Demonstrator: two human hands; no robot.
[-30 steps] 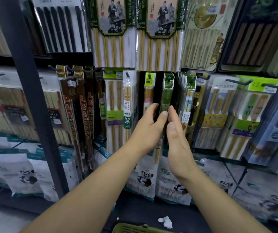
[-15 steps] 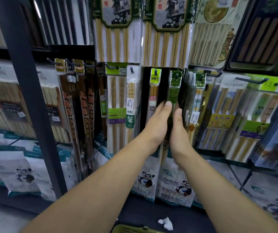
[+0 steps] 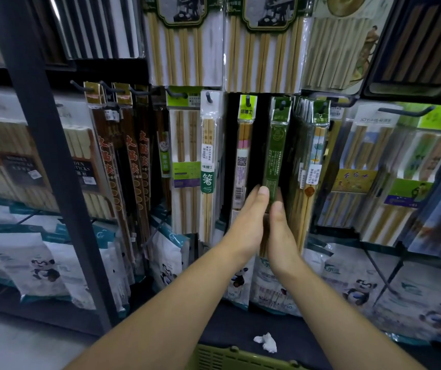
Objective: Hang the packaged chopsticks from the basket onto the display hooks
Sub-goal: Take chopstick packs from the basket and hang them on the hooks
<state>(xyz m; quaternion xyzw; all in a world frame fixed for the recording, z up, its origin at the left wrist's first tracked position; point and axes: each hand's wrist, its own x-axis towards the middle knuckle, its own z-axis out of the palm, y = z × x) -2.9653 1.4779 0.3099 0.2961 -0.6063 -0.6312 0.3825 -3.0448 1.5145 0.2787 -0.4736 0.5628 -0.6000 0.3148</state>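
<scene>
A narrow dark green chopstick pack (image 3: 276, 145) hangs from a black display hook (image 3: 282, 104) in the middle of the rack. My left hand (image 3: 248, 222) and my right hand (image 3: 280, 233) press flat against its lower part from either side, fingers straight, palms facing each other. The pack's bottom end is hidden between my hands. The rim of the green basket (image 3: 230, 356) shows at the bottom edge, its contents out of view.
Neighbouring hooks carry a yellow-topped pack (image 3: 243, 156), a white-and-green pack (image 3: 208, 161) and a thick bunch of packs (image 3: 310, 161) on the right. A dark upright post (image 3: 43, 156) stands left. Panda-print bags (image 3: 246, 279) fill the shelf below. A crumpled tissue (image 3: 266, 342) lies near the basket.
My two hands have slid down the green pack and closed in on its lower part. The camera has come nearer to the rack.
</scene>
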